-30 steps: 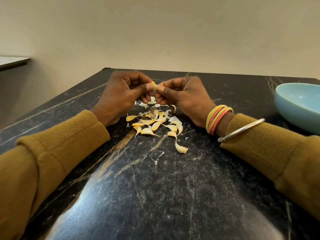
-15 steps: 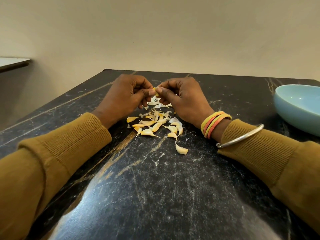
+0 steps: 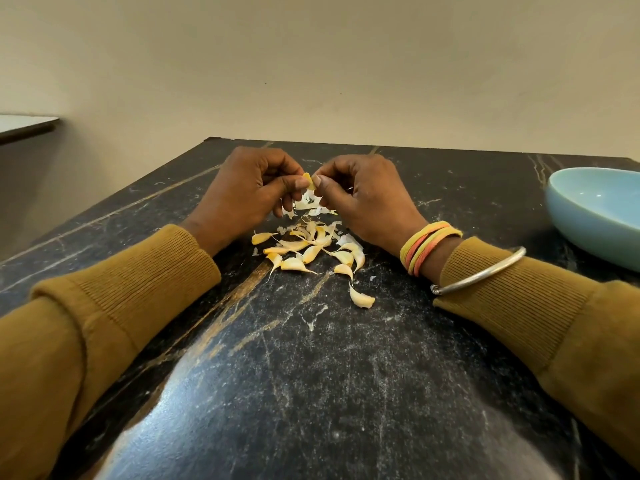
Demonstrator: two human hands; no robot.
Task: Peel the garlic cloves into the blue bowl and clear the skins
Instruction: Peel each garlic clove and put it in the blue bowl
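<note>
Both hands meet over the black marble table (image 3: 311, 358). My left hand (image 3: 242, 192) and my right hand (image 3: 367, 199) pinch one small yellow garlic clove (image 3: 307, 181) between thumbs and fingertips. A strip of white skin (image 3: 308, 202) hangs from it below the thumbs. Beneath the hands lies a pile of unpeeled garlic cloves (image 3: 308, 251), with one clove (image 3: 362, 299) apart at the near right. Loose white skin flakes are scattered among them. The blue bowl (image 3: 595, 216) stands at the right edge, partly cut off; what shows of its inside holds nothing.
A beige wall rises behind the table's far edge. A pale surface (image 3: 24, 124) juts in at the far left. Bangles ring my right wrist (image 3: 429, 247).
Both hands have stayed together on the clove and shifted slightly. More white skin now hangs loose below the clove.
</note>
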